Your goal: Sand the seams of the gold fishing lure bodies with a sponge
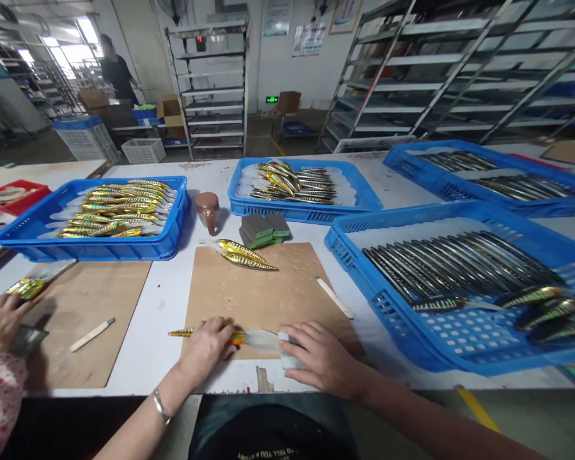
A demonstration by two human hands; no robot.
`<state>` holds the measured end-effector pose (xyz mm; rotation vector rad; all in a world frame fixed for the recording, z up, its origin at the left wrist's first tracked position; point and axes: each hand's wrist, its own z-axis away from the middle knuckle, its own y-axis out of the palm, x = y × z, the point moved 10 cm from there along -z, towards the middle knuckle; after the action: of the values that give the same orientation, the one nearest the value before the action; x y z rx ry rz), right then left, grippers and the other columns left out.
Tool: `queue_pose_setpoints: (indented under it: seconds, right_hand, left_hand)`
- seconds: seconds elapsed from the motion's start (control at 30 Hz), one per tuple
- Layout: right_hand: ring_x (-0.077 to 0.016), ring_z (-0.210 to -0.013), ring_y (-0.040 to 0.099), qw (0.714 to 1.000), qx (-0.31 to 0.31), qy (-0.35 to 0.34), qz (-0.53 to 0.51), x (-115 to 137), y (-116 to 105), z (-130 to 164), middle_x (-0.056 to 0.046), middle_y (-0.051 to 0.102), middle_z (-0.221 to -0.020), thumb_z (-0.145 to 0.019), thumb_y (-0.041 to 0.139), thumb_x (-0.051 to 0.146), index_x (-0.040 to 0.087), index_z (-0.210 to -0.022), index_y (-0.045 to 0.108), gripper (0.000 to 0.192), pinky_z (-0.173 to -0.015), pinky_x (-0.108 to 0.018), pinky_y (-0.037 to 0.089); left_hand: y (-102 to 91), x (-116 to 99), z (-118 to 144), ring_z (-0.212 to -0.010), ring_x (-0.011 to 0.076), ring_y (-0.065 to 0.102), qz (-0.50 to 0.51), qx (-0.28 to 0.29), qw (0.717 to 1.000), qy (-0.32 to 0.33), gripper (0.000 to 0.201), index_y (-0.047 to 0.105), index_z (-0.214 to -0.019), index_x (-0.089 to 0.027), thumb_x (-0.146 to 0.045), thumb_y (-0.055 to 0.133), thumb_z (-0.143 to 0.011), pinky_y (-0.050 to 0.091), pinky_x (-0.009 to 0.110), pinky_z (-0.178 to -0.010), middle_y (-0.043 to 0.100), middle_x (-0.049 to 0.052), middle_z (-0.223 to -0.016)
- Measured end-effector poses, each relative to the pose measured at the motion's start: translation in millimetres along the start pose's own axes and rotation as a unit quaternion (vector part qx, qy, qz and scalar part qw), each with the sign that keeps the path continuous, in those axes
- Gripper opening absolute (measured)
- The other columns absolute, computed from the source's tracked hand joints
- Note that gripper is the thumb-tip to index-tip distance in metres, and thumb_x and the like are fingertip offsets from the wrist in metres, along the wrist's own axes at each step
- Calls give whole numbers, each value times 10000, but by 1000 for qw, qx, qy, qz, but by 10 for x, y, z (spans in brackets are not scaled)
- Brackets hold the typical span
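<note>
My left hand (206, 348) is closed over the body of a gold-and-orange fishing lure (238, 337), pressing it down at the near edge of a brown board (273, 300). A clear, flat piece (261, 340) extends rightward from the lure. At that piece's far end, my right hand (323, 358) grips a pale grey block (286, 359), its fingers bent over the top. Two more gold lures (244, 252) lie on the board's back edge. On its right side rests a thin white stick (334, 298) with a dark tip.
Blue trays of lures stand left (172, 239), behind (306, 214) and right (364, 281). Behind the board are a brown mug (207, 211) and green-and-grey blocks (263, 230). At left, a co-worker's hand (0, 322) holds a lure over another board (100, 300).
</note>
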<state>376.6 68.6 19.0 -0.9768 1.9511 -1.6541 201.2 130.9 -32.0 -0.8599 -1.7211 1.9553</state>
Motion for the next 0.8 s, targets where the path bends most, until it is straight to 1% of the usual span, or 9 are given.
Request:
queue_pose_setpoints:
  seconds: [0.1, 0.23, 0.4, 0.47, 0.53, 0.6, 0.67, 0.73, 0.8]
  right_hand:
    - [-305, -1130, 634, 1000, -8, -10, 7, 15, -16, 27, -169, 687, -1318, -1031, 596, 526, 175, -1196, 684, 397, -937, -455, 469]
    - [-300, -1132, 631, 1000, 0, -19, -7, -1, 5, -90, -157, 695, -1310, -1023, 604, 550, 187, -1197, 686, 411, -933, -453, 462]
    - [-297, -1134, 632, 998, 32, -41, -26, 66, 196, -615, -133, 705, -1303, -943, 739, 531, 198, -1199, 708, 422, -940, -445, 462]
    - [-273, -1098, 652, 995, 62, -55, -56, 95, 293, -852, -107, 726, -1268, -921, 764, 544, 219, -1161, 735, 405, -930, -418, 472]
    - [-241, -1040, 676, 989, 92, -64, -94, 74, 342, -971, -78, 754, -1190, -922, 760, 562, 235, -1127, 754, 387, -914, -382, 482]
    - [-232, -1046, 687, 984, 108, -61, -125, -30, 310, -928, -66, 759, -1169, -928, 753, 564, 242, -1147, 757, 390, -931, -366, 483]
    - [-239, -1078, 689, 982, 112, -48, -142, -187, 228, -767, -74, 754, -1202, -931, 745, 558, 245, -1176, 758, 397, -955, -372, 481]
    - [-242, -1070, 696, 981, 119, -28, -148, -331, 157, -600, -84, 758, -1201, -938, 731, 542, 249, -1148, 772, 362, -954, -375, 484]
    - [-239, -1029, 703, 980, 136, -20, -144, -376, 150, -536, -82, 769, -1153, -933, 736, 521, 251, -1111, 782, 326, -930, -374, 489]
  left_hand:
    - [38, 124, -7, -1011, 279, 699, -17, 55, 998, -19, 361, 651, -1248, -220, -454, 684, -975, 579, 391, -817, 682, 87, -1169]
    - [31, 126, -25, -966, 265, 713, -29, 61, 998, 10, 366, 618, -1284, -201, -467, 547, -1044, 587, 394, -798, 665, 106, -1204]
    - [71, 102, -15, -970, 276, 720, -41, 75, 996, 10, 385, 604, -1278, -188, -486, 536, -1044, 596, 402, -794, 664, 118, -1205]
    - [80, 108, -14, -965, 279, 724, -50, 80, 995, 6, 371, 614, -1235, -182, -489, 551, -1036, 599, 402, -794, 669, 117, -1196]
    - [77, 111, -15, -957, 279, 727, -53, 83, 995, 6, 350, 620, -1199, -181, -484, 552, -1035, 600, 400, -791, 672, 110, -1186]
    - [60, 100, -16, -956, 277, 727, -49, 82, 995, 10, 348, 618, -1203, -189, -486, 544, -1038, 599, 396, -787, 672, 103, -1182]
    - [37, 83, -18, -963, 273, 723, -41, 78, 996, 15, 352, 613, -1230, -202, -489, 539, -1040, 596, 392, -790, 669, 99, -1188]
    - [22, 78, -20, -969, 271, 720, -33, 74, 997, 11, 355, 609, -1250, -213, -490, 539, -1040, 594, 390, -792, 667, 97, -1189]
    - [24, 79, -22, -974, 273, 718, -26, 71, 997, 8, 356, 609, -1258, -217, -490, 532, -1042, 594, 395, -794, 665, 99, -1195]
